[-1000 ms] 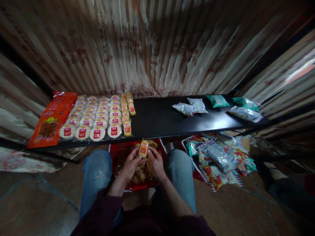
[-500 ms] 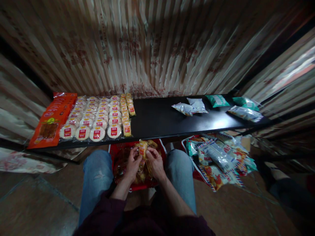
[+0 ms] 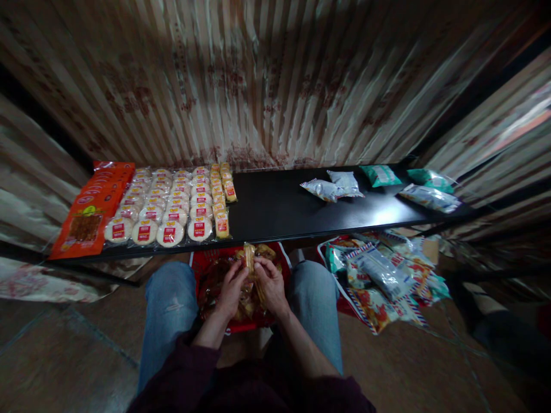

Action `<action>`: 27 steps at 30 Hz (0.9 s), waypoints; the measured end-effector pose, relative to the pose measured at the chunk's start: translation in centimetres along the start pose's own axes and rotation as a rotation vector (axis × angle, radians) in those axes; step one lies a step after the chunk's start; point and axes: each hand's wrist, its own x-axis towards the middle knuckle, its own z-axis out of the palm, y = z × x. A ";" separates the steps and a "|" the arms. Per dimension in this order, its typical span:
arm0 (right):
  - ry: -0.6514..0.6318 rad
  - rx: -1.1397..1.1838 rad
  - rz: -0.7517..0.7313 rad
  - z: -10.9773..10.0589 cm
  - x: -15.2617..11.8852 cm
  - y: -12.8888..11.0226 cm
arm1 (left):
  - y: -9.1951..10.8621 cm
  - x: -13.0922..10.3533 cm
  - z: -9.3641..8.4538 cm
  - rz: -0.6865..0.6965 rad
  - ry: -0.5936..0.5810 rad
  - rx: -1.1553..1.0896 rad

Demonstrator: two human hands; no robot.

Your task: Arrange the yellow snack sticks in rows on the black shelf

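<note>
Between my left hand (image 3: 232,287) and my right hand (image 3: 270,282) is a small wrapped snack (image 3: 249,256), pinched from both sides by the fingertips and turned edge-on. Below my hands, a red basket (image 3: 282,261) between my knees holds more clear-wrapped snacks (image 3: 215,287). Ahead on the black shelf (image 3: 267,206) stand rows of round white rice crackers (image 3: 171,234) in clear wrappers with red labels. Beside them on the right run two columns of small yellow wrapped snacks (image 3: 222,222). The lower part of the held snack is hidden by my fingers.
An orange snack bag (image 3: 92,212) lies at the shelf's left end. Silvery bags (image 3: 344,183) and green bags (image 3: 380,175) lie on its right part. Below right, a second basket is heaped with snack bags (image 3: 383,275). Another person's leg (image 3: 495,315) shows at far right.
The wrapped snack has been turned in my fingers: its orange label faced me before and now a narrower, plain side shows. My hands have barely moved otherwise.
</note>
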 end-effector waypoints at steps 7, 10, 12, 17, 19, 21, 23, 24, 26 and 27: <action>-0.031 -0.082 -0.094 -0.1 -0.1 -1.0 | 0.4 0.1 0.1 -0.017 -0.053 -0.122; -0.024 -0.091 -0.137 0.0 -0.2 -1.2 | 0.2 0.3 0.0 -0.047 -0.047 -0.180; -0.020 -0.083 -0.127 0.1 -0.2 -1.3 | 0.1 0.5 -0.1 -0.060 -0.034 -0.221; 0.005 -0.007 0.005 0.0 -0.3 -1.4 | 0.2 0.4 0.0 -0.061 -0.016 -0.251; 0.013 0.007 0.020 -0.1 -0.4 -1.5 | 0.4 0.3 0.0 -0.069 -0.013 -0.267; 0.020 0.016 0.026 0.0 -0.4 -1.6 | 0.6 0.3 0.0 -0.088 -0.013 -0.292; 0.026 0.024 0.031 0.1 -0.4 -1.6 | 0.7 0.3 -0.1 -0.137 -0.020 -0.306; 0.030 0.027 0.030 0.1 -0.4 -1.6 | 0.7 0.4 -0.2 -0.166 -0.025 -0.309; 0.030 0.035 0.023 0.2 -0.4 -1.7 | 0.7 0.5 -0.3 -0.206 -0.039 -0.324; 0.023 0.041 0.019 0.2 -0.4 -1.7 | 0.7 0.6 -0.4 -0.217 -0.050 -0.337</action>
